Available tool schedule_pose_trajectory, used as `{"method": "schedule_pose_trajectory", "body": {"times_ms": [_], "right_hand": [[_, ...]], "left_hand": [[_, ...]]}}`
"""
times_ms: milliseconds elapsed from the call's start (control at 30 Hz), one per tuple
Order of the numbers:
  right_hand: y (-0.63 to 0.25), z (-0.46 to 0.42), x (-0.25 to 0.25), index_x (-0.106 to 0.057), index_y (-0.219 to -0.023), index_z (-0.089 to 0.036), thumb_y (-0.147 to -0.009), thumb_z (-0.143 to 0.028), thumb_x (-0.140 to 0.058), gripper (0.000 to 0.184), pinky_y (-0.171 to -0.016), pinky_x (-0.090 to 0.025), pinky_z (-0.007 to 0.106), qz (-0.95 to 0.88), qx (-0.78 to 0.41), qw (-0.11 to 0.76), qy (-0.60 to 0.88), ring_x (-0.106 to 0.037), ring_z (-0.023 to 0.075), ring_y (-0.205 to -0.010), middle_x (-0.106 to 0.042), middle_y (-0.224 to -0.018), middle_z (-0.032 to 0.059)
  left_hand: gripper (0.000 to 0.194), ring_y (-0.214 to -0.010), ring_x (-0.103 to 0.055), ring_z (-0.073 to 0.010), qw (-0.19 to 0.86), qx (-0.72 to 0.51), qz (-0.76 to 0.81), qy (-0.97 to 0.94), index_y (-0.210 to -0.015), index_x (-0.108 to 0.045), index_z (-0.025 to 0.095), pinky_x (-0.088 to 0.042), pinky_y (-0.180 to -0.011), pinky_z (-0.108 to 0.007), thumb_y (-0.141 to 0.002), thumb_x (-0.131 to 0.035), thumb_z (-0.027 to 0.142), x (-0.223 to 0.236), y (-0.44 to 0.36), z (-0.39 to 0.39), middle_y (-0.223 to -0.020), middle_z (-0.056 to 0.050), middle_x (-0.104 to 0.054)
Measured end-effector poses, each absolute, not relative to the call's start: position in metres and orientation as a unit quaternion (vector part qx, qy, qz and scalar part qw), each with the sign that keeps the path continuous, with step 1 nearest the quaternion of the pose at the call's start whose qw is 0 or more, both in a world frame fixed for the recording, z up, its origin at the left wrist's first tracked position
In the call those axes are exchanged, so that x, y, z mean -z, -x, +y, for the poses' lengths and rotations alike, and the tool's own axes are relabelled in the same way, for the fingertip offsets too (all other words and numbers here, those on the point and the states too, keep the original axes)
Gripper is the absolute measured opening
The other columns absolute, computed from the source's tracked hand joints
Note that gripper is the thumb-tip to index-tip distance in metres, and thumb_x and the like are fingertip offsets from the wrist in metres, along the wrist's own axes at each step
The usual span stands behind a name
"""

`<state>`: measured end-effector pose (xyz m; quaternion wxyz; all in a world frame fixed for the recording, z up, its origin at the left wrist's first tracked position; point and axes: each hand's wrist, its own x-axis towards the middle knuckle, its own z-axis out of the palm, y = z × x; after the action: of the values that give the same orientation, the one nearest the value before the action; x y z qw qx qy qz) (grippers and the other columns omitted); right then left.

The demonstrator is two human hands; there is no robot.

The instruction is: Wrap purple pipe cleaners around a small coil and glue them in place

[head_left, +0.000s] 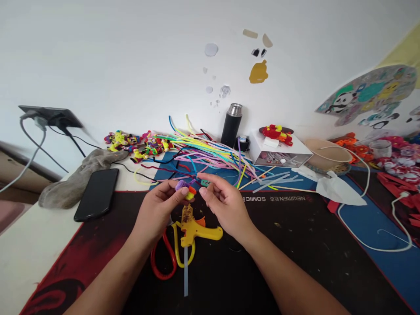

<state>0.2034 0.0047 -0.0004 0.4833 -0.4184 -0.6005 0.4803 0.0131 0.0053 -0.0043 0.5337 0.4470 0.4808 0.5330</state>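
Note:
A small purple, orange and yellow figure of fuzzy pipe cleaner (190,192) is pinched between the thumb and fingers of my left hand (160,199). Close beside it on the right is my right hand (226,201), its index finger and thumb apart with nothing visible between them. A thin purple end sticks up from the figure toward that index finger. Just below both hands lies a yellow hot glue gun (200,232) with a stained nozzle and a clear glue stick (186,271) protruding. Scissors with one red handle (164,258) and one yellow handle lie partly under it.
Loose pipe cleaners (210,151) pile up along the wall, beside finished colourful figures (141,144). A black thermos (232,124) and a white box (282,148) stand behind. A phone (96,194) lies left; a white cable (370,249) and clear glue sticks (278,180) lie right.

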Motion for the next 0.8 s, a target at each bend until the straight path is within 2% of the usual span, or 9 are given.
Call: {"method": "schedule_pose_trajectory", "body": {"times_ms": [233,400,800], "right_hand": [[-0.2029,0.0033,-0.0021,-0.077,-0.131,-0.025,-0.100,-0.038,-0.068,0.035,-0.060,-0.046,0.028,-0.616,-0.463,0.477,0.422,-0.053,0.0144,-0.065,-0.056,-0.076,-0.0032],[-0.2029,0.0033,0.0005,-0.075,-0.134,-0.025,-0.101,-0.038,-0.067,0.036,-0.061,-0.048,0.028,-0.622,-0.461,0.477,0.416,-0.054,0.0148,-0.066,-0.057,-0.076,-0.0033],[-0.1995,-0.0010,-0.0001,-0.077,-0.131,-0.024,-0.100,-0.036,-0.066,0.034,-0.063,-0.048,0.029,-0.640,-0.451,0.474,0.404,-0.056,0.0159,-0.068,-0.060,-0.076,-0.0026]], "left_hand": [[0.035,-0.068,-0.068,-0.0188,0.515,-0.523,0.501,-0.459,-0.081,-0.075,0.021,-0.054,-0.070,-0.028,-0.078,-0.093,0.051,0.0071,-0.0116,0.0053,-0.075,-0.001,-0.073],[0.034,-0.070,-0.067,-0.0173,0.526,-0.520,0.494,-0.457,-0.084,-0.077,0.021,-0.053,-0.071,-0.026,-0.079,-0.094,0.051,0.0093,-0.0106,0.0055,-0.078,-0.001,-0.074],[0.031,-0.072,-0.070,-0.0177,0.531,-0.530,0.484,-0.450,-0.087,-0.080,0.022,-0.056,-0.072,-0.026,-0.079,-0.095,0.048,0.0110,-0.0090,0.0048,-0.079,-0.001,-0.077]]}}
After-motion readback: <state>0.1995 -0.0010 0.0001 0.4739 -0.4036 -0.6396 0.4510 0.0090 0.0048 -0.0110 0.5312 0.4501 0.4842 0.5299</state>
